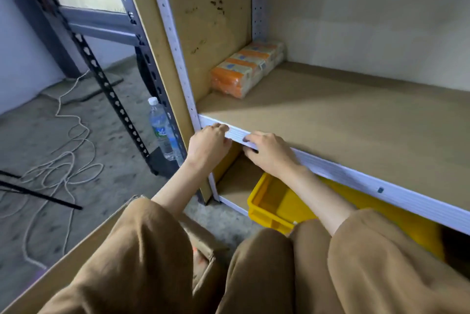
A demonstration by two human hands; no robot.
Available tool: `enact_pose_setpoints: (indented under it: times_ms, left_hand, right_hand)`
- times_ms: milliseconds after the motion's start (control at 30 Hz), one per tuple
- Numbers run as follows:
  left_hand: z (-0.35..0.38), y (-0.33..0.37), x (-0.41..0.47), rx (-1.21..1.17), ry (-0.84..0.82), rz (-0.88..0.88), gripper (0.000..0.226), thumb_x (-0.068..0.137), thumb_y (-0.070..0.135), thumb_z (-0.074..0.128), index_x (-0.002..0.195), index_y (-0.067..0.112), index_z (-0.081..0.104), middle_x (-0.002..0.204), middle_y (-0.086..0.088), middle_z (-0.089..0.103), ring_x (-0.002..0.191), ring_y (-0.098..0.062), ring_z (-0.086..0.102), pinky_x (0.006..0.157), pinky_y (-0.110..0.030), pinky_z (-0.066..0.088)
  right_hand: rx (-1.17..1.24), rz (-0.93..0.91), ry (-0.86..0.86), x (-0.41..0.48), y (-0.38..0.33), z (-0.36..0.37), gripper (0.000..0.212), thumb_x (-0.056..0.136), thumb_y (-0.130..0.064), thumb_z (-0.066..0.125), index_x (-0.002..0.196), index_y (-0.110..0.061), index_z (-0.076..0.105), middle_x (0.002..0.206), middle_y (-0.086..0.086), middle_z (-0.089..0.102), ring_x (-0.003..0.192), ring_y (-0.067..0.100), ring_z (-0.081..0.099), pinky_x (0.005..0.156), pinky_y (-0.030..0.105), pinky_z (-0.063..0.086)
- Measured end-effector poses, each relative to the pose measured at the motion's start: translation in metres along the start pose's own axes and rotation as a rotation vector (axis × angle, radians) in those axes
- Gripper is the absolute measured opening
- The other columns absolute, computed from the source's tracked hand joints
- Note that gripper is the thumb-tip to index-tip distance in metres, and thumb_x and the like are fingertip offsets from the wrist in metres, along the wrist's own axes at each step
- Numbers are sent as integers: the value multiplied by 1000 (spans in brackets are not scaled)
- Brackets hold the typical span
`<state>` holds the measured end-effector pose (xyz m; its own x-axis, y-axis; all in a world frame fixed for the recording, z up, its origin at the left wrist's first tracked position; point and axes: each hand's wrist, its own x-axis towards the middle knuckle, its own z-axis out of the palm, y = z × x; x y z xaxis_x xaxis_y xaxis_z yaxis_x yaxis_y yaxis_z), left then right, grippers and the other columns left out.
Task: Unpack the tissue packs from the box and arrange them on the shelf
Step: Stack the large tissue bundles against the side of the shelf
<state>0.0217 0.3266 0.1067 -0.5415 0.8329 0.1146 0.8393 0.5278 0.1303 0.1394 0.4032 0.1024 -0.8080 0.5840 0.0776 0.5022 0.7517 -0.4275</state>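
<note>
Tissue packs (248, 68), orange and white in clear wrap, lay in a row along the left wall of the shelf (343, 120), running from the back corner toward the front. Set tight against the side panel like that, they left most of the board bare for further rows, which suggests the filling had only begun.

That shelf was the largest thing in view, a brown board edged in front by a white metal rail (330, 172). Below and to the left, the cardboard box (76, 257) sat by the person's knees, one flap open toward them; its contents were hidden behind the brown-clad legs, so how many packs remained could not be told. A yellow plastic bin (274, 209) sat on the lower level, just under the rail.

Both hands rested on the rail, near each other and holding no pack. The left hand (209, 144) curled loosely over the rail's top edge near the corner post, fingers bent together. The right hand (270, 152) gripped the rail beside it, fingers on its face and thumb tucked beneath. This looked like bracing for balance while crouched, probably between trips to the box.

A water bottle (162, 129) stood on the floor by the upright, clear of the work.
</note>
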Motion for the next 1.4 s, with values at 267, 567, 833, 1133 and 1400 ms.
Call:
enact_pose_setpoints:
  times_ms: [267,567,833,1133,1400]
  left_hand:
    - [33,-64,-154,-40,-76,-153,30,93,28,47,119,18,58,125,-3,61,113,-26,59,86,-36,50]
    - [71,-122,-272,-33,-219,-363,38,94,29,47,130,18,51,135,2,55,122,-20,53,91,-32,46]
    - [97,-132,-294,-26,-285,-450,32,95,21,41,119,8,57,121,-13,62,109,-31,59,82,-38,49]
    - [110,-142,-295,-115,-392,-445,69,84,51,55,138,14,36,148,-4,38,131,-24,43,102,-35,40]
    - [107,-141,-288,5,-308,-427,47,89,40,53,130,18,45,130,-7,58,115,-26,58,86,-37,47]
  right_hand:
    - [-23,-278,-228,-71,-79,74,35,93,-22,47,125,-11,56,130,8,57,121,25,52,96,37,48]
    - [-143,-396,-483,-105,-121,163,41,89,-21,54,128,-10,53,131,10,57,121,28,52,95,42,48]
    - [-292,-462,-666,-101,-125,199,48,86,-18,58,133,-11,48,135,11,53,125,28,49,102,43,43]
    - [-333,-415,-840,-87,-113,235,85,81,-19,68,148,-17,17,156,6,22,144,25,23,116,49,26]
    - [-374,-490,-689,-85,-117,225,41,88,-18,57,129,-15,51,125,10,59,118,28,53,94,39,42]
